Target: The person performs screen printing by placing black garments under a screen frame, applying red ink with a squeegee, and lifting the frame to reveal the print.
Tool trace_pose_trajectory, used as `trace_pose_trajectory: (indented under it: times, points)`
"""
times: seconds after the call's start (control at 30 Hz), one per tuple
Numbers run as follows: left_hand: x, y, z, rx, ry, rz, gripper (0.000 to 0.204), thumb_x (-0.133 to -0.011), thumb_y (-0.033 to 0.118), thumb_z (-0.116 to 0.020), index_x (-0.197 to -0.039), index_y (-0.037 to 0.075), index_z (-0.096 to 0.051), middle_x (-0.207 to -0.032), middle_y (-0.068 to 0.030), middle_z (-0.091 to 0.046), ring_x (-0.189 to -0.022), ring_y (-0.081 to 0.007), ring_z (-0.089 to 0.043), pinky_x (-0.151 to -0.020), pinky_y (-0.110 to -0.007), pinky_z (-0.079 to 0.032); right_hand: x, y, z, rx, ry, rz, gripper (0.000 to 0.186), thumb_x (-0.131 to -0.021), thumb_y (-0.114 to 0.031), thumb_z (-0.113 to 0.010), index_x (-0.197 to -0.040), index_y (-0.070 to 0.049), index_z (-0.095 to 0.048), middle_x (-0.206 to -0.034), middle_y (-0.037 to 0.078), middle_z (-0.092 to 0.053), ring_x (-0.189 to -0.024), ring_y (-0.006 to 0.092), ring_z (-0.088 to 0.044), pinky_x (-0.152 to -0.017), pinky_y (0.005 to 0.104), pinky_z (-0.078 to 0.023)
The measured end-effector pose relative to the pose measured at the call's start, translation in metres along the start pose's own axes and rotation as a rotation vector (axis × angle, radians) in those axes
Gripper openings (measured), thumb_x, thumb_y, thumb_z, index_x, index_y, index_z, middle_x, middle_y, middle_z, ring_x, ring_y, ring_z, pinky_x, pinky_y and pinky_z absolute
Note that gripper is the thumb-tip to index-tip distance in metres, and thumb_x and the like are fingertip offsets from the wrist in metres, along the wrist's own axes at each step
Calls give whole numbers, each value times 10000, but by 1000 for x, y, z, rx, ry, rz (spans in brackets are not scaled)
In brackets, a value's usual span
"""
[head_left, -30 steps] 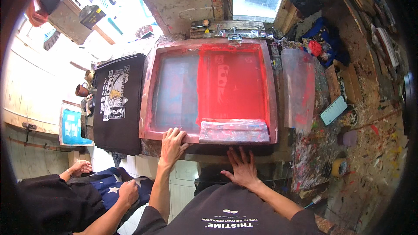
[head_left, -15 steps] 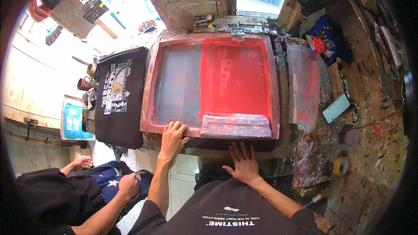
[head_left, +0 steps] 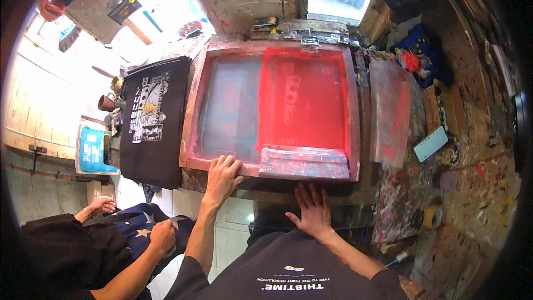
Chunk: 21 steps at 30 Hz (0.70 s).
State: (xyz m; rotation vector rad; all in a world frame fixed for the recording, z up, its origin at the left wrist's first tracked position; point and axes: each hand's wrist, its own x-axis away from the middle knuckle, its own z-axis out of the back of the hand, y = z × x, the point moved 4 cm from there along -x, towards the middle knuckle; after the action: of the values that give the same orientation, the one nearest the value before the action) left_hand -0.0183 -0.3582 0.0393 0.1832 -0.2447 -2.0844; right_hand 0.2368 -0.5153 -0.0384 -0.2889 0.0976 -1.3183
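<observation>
A screen printing frame [head_left: 187, 133] lies in front of me, its mesh coated with red ink [head_left: 316, 100] on the right half and bluish grey on the left. My left hand [head_left: 223, 178] has its fingers curled over the frame's front rim. A wide, ink-smeared squeegee [head_left: 302, 164] rests along the front right of the screen. Just in front of that corner, my right hand [head_left: 312, 211] is spread with nothing in it, fingertips at dark material along the table's near edge. What lies beneath the screen is mostly hidden.
Left of the frame sits a stack of black printed shirts [head_left: 150, 116]. Metal hinge clamps [head_left: 309, 40] line the back. A red-smeared translucent sheet [head_left: 390, 111] and a phone [head_left: 430, 143] lie to the right. Another person's hand [head_left: 162, 238] is at lower left, beside star-patterned cloth.
The whole view has shifted slightly. Both my hands keep about the same places and poses, and the frame and squeegee show no clear movement.
</observation>
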Motion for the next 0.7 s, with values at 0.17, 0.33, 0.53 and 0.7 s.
trace_pose_trajectory:
  times: [0.17,0.33,0.53,0.7]
  points:
    - [2,3,-1,-31,1,-24,391,-749,228,-824,-1056,85,-629,-1057,-90,-593,-1063,-296,-567,-930,-437,-437,-1,-3,3,21,9,13,864,-966,-724,-444,-1572,-109,-440,-1678,88,-330,-1552,353,-242,-1237,641,-120]
    - [3,2,-2,-11,-2,-23,394,-748,232,-826,-1055,90,-624,-1064,-89,-590,-1061,-298,-566,-925,-435,-434,1,-4,6,-57,12,-2,819,-970,-668,-514,-1560,-103,-457,-1683,103,-320,-1547,363,-258,-1226,648,-146]
    - [4,-3,-5,-26,43,-58,380,-759,259,-822,-1043,100,-624,-1047,-90,-589,-1054,-301,-568,-929,-445,-441,-42,-29,110,-114,321,236,700,-849,-465,-790,-1405,-108,-559,-1434,177,-516,-1379,365,-416,-1133,560,-336]
    - [7,0,-7,-9,95,-4,403,-747,288,-843,-1050,90,-667,-1048,-97,-611,-1058,-310,-573,-925,-451,-450,-118,15,122,-44,158,202,399,-845,-336,-782,-1107,-79,-626,-1100,163,-679,-1075,277,-670,-864,425,-519]
